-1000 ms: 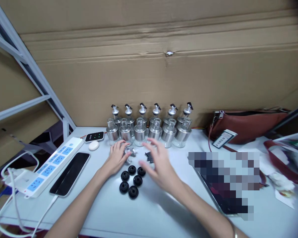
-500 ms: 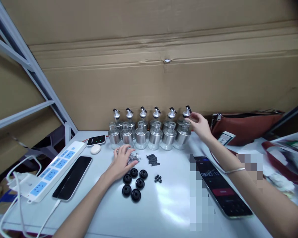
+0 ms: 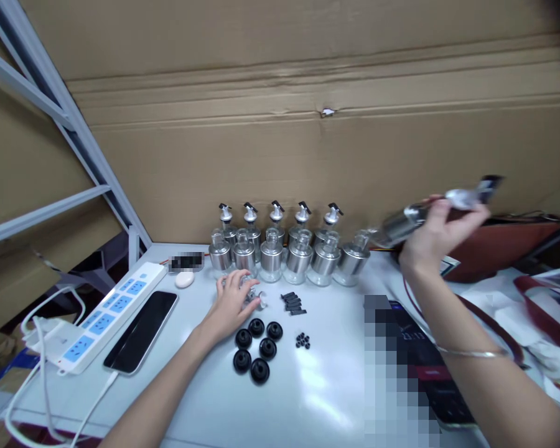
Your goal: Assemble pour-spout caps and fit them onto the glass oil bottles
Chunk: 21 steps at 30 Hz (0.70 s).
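My right hand (image 3: 432,242) is closed around the neck of a glass-and-metal bottle (image 3: 396,228), held up off the table at the right. The bottle lies nearly sideways, its silver pourer top with a black lever pointing right, blurred by motion. My left hand (image 3: 231,305) rests with fingers apart and curved over several small silvery metal parts (image 3: 261,300), partly hidden under it. Close to that hand lie several round black caps (image 3: 267,348), black sticks (image 3: 293,302) and tiny black rings (image 3: 303,340).
Bottles without tops (image 3: 271,255) stand in a front row, with pourer-topped bottles (image 3: 302,218) behind them against the cardboard (image 3: 280,155). A power strip (image 3: 107,317) and a phone (image 3: 142,333) lie left. Right are another phone (image 3: 429,373) and a brown bag (image 3: 508,249).
My right hand has lifted the rightmost back-row bottle, moved it right and tipped it onto its side in the air. My left hand has stayed over the metal parts. The view has shifted slightly.
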Available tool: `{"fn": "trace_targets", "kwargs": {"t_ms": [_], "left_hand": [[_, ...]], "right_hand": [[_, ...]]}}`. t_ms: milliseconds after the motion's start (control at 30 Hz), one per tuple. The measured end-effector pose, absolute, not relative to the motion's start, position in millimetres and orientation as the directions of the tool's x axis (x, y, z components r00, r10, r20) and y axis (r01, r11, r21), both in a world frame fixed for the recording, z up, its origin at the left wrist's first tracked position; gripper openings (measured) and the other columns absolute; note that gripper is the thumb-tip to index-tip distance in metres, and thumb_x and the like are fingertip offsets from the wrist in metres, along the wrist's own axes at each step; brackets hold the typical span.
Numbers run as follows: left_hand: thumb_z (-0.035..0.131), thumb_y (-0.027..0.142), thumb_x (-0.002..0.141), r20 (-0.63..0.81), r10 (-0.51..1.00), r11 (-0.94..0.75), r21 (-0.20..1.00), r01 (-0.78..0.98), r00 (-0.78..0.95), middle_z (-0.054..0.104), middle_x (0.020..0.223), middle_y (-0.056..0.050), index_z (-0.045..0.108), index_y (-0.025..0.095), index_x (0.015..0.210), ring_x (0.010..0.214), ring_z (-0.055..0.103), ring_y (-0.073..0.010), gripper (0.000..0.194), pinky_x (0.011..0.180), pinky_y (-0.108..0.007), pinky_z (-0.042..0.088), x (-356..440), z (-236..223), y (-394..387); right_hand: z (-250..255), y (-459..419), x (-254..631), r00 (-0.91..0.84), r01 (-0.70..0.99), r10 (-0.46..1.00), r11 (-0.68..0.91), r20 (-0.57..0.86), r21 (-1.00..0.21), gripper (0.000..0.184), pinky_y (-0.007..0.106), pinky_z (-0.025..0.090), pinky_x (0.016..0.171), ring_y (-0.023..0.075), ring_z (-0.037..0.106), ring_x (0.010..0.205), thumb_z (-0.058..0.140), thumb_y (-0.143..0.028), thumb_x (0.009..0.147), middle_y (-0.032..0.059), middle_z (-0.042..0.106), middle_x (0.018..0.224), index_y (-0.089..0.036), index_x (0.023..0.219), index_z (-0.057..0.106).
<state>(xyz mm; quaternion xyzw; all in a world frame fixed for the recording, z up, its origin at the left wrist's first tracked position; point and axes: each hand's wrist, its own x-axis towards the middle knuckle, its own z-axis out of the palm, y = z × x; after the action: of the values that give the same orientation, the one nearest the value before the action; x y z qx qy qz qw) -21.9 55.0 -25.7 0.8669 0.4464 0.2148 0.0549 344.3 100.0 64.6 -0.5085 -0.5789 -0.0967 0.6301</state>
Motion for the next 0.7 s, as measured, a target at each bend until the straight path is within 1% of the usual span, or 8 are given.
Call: {"fn": "trace_targets", "kwargs": {"t_ms": [33, 67, 100, 200, 267, 367, 467, 700], "left_hand": [[0.047, 0.03, 0.092, 0.334, 0.789, -0.606, 0.284, 0.743, 0.516, 0.042, 0.129, -0.011, 0.049, 0.023, 0.118, 0.123, 0.036, -0.029, 0.027, 0.101, -0.055, 0.026, -20.7, -24.1, 53.1], [0.047, 0.029, 0.092, 0.345, 0.779, -0.618, 0.281, 0.734, 0.524, 0.043, 0.128, -0.011, 0.049, 0.023, 0.119, 0.123, 0.036, -0.029, 0.028, 0.101, -0.054, 0.026, -19.2, -22.3, 51.0], [0.046, 0.028, 0.092, 0.359, 0.767, -0.632, 0.279, 0.723, 0.532, 0.043, 0.128, -0.011, 0.048, 0.023, 0.119, 0.123, 0.036, -0.0287, 0.028, 0.101, -0.053, 0.026, -17.6, -20.5, 48.7], [0.044, 0.028, 0.093, 0.419, 0.727, -0.673, 0.274, 0.687, 0.544, 0.045, 0.126, -0.011, 0.045, 0.023, 0.12, 0.12, 0.038, -0.0274, 0.028, 0.099, -0.05, 0.026, -13.6, -15.8, 42.1], [0.042, 0.028, 0.094, 0.47, 0.696, -0.699, 0.273, 0.661, 0.542, 0.048, 0.123, -0.011, 0.042, 0.022, 0.121, 0.118, 0.04, -0.0265, 0.028, 0.099, -0.048, 0.026, -12.4, -13.7, 39.0], [0.04, 0.03, 0.095, 0.544, 0.649, -0.74, 0.289, 0.607, 0.532, 0.049, 0.12, -0.011, 0.038, 0.023, 0.124, 0.115, 0.043, -0.0259, 0.031, 0.098, -0.045, 0.027, -12.3, -11.4, 36.1], [0.039, 0.036, 0.095, 0.632, 0.57, -0.804, 0.298, 0.515, 0.525, 0.047, 0.12, -0.013, 0.033, 0.022, 0.13, 0.113, 0.044, -0.0258, 0.038, 0.096, -0.042, 0.033, -11.8, -8.2, 32.4], [0.033, 0.046, 0.096, 0.743, 0.348, -0.927, 0.183, 0.327, 0.572, 0.049, 0.114, -0.014, 0.026, 0.017, 0.138, 0.108, 0.047, -0.0245, 0.052, 0.091, -0.038, 0.04, 1.2, 3.9, 13.4]], "right_hand": [[74.8, 87.1, 338.2, 0.476, 0.691, 0.22, 0.505, 0.851, -0.517, 0.037, 0.045, 0.046, 0.093, 0.0261, 0.053, 0.11, 0.024, -0.052, 0.095, 0.0083, 0.055, 0.114, -0.033, 0.122, 0.039], [83.4, 73.3, 330.1, 0.536, 0.678, 0.094, 0.545, 0.839, -0.493, 0.033, 0.044, 0.048, 0.091, 0.0264, 0.057, 0.106, 0.036, -0.049, 0.094, 0.0069, 0.056, 0.112, -0.035, 0.123, 0.04], [89.4, 59.2, 320.1, 0.539, 0.671, 0.054, 0.577, 0.841, -0.466, 0.03, 0.043, 0.049, 0.09, 0.0261, 0.059, 0.103, 0.04, -0.046, 0.093, 0.0055, 0.057, 0.109, -0.036, 0.122, 0.042], [86.8, 21.7, 285.0, 0.452, 0.657, 0.073, 0.647, 0.889, -0.387, 0.025, 0.042, 0.051, 0.079, 0.0245, 0.062, 0.088, 0.044, -0.043, 0.092, 0.0043, 0.057, 0.094, -0.035, 0.114, 0.053], [69.2, 4.6, 263.0, 0.401, 0.605, 0.159, 0.694, 0.902, -0.391, 0.029, 0.043, 0.051, 0.071, 0.0241, 0.062, 0.076, 0.044, -0.044, 0.092, 0.0034, 0.056, 0.083, -0.029, 0.114, 0.055], [36.8, -9.1, 238.3, 0.068, 0.652, 0.366, 0.688, 0.928, -0.319, 0.032, 0.045, 0.049, 0.073, 0.0284, 0.061, 0.086, 0.042, -0.038, 0.091, 0.009, 0.061, 0.09, -0.021, 0.116, 0.053], [17.0, -13.4, 222.9, -0.218, 0.641, 0.43, 0.74, 0.876, -0.204, 0.032, 0.042, 0.049, 0.07, 0.026, 0.062, 0.077, 0.036, -0.035, 0.092, 0.0109, 0.063, 0.087, -0.016, 0.114, 0.05], [9.0, -13.5, 207.6, -0.484, 0.564, 0.471, 0.812, 0.737, -0.149, 0.03, 0.039, 0.047, 0.075, 0.0219, 0.062, 0.073, 0.032, -0.032, 0.094, 0.0102, 0.067, 0.088, -0.013, 0.111, 0.047]]}}
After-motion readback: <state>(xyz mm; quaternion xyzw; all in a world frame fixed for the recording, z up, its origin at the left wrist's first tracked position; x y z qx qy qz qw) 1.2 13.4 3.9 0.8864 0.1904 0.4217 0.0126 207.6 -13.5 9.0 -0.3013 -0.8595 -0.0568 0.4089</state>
